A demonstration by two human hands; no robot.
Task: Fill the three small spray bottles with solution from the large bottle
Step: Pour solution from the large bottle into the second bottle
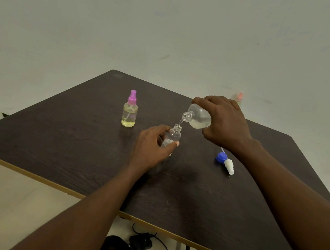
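Pouring now: the right hand (pixel 225 122) wraps the large bottle (pixel 199 117), tipped so its open neck hangs just above the open small bottle (pixel 173 136), which the left hand (pixel 152 144) grips upright on the table (pixel 69 141). A thin stream drops between the two mouths, and with a target that narrow, any wobble or steeper tilt could splash solution over the rim. Left of the open small bottle stands the capped pink-topped bottle (pixel 130 111); right of it lies the loose spray head (pixel 226 160).

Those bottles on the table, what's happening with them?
The person is pouring. The right hand tips the large bottle so liquid runs into an open small bottle, steadied on the table by the left hand. A pink-capped spray bottle stands nearby, already full of yellowish liquid. A blue spray top lies loose.
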